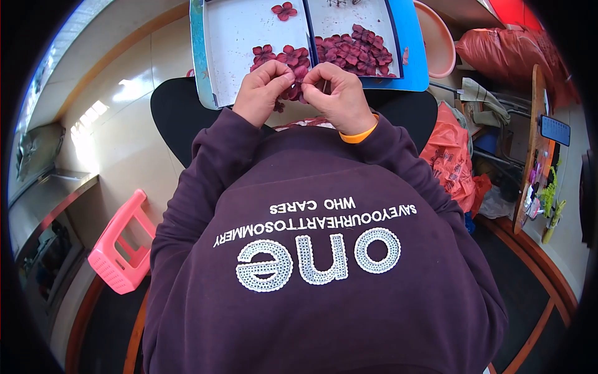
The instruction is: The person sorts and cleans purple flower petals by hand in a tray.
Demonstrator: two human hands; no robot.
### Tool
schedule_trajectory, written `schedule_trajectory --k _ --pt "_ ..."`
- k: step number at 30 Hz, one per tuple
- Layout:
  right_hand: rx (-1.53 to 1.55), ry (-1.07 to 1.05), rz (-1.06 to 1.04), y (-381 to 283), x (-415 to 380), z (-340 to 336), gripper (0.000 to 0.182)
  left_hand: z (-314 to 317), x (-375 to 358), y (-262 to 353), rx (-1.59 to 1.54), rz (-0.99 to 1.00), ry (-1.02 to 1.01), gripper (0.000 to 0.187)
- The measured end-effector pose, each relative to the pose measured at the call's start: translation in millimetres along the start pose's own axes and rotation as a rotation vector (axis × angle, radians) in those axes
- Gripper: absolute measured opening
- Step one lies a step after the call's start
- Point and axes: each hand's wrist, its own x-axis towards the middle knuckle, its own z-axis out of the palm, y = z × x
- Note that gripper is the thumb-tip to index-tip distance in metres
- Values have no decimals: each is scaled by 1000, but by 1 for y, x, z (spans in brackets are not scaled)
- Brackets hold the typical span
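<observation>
Dark red with rounded petals, a small flower point(295, 93) sits between both hands, at the near side of the box point(249, 28), partly hidden by fingers. The left hand point(261, 92) and right hand point(341, 100) pinch it, thumbs against fingertips. Beyond lie similar blooms point(263, 55) (a dense heap point(358, 53) fills the right compartment's near end), then one loose four-petalled bloom point(284, 11) far left.

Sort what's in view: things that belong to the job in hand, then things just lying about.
Seemingly for the job:
dark red flower, held between left hand and right hand
loose flowers
divided tray
blue board

Seemingly just lying about:
pink stool
red plastic bag
phone
pink basin
</observation>
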Motion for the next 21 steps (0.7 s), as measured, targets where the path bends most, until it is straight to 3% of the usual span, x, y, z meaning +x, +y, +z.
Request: schedule_trajectory --k 4,10,15,19,21 --pt "-223 71 -204 8 1 1 8 3 0 -2 51 49 10 7" --pt "-264 122 -244 3 0 7 9 6 -1 0 3 12 32 7" --pt "-389 138 -348 -1 -3 10 9 16 -9 9 351 303 114 2" --pt "-359 152 -374 -5 -6 12 8 19 -12 5 767 816 247 12" --pt "-322 165 -361 -8 -8 12 9 19 -11 2 740 875 247 13"
